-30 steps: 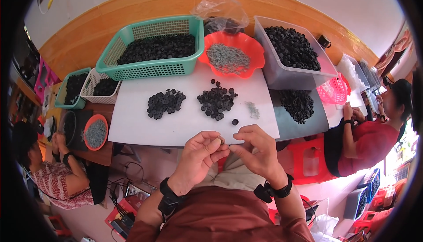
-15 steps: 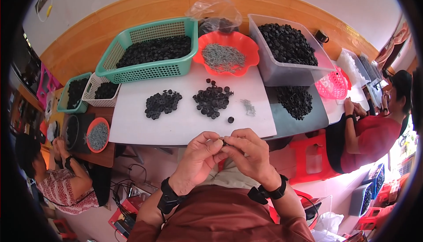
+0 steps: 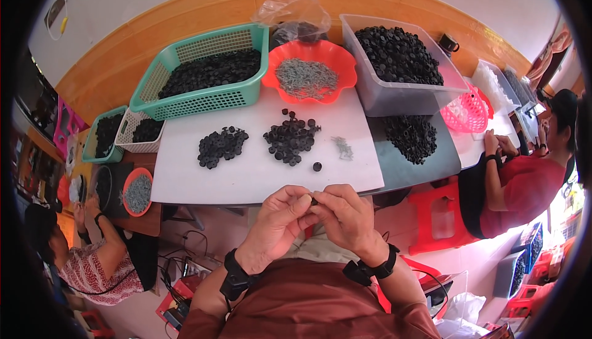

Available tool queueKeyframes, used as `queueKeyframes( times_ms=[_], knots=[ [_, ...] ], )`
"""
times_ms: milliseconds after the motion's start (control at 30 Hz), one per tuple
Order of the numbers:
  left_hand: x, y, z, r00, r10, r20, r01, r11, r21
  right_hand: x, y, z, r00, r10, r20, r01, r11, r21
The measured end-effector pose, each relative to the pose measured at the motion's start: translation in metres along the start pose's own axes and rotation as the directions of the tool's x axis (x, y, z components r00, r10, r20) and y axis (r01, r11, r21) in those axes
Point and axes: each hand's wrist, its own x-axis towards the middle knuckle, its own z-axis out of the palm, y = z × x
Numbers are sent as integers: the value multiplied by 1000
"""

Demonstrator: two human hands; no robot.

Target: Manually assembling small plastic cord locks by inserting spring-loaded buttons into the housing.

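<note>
In front of my body, just off the near edge of the table, my left hand (image 3: 275, 223) and my right hand (image 3: 346, 220) meet fingertip to fingertip. Both are closed in a pinch on a small black part (image 3: 314, 201), mostly covered by my fingers. On the white board (image 3: 259, 183) beyond them lie a heap of black round parts (image 3: 290, 141), a heap of flat black parts (image 3: 222, 146) and a few small grey metal pieces (image 3: 342, 148). One black cap (image 3: 317, 167) sits alone, nearest my fingers.
Behind the heaps stand a green basket (image 3: 203, 103) of black parts, a red scalloped bowl (image 3: 310, 48) of grey pieces and a clear bin (image 3: 404, 95). More black parts (image 3: 410, 138) lie at right. Co-workers sit left (image 3: 102, 271) and right (image 3: 533, 185).
My hands keep their pinch on the small black part, with little visible finger movement. The table scene has shifted slightly left in view. The left co-worker's hands have moved apart.
</note>
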Motion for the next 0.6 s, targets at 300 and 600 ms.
queueKeyframes(
  times_ms=[300, 600],
  knots=[
    [4, -6, 10, 959, 274, -71, -157, 724, 672, -11, 11, -7, 996, 48, -72, -52, 997, -49],
    [39, -1, 23, 707, 517, 483, -278, -425, 861, -25, 21, -25, 978, 147, -149, -146, 989, 24]
  ],
)
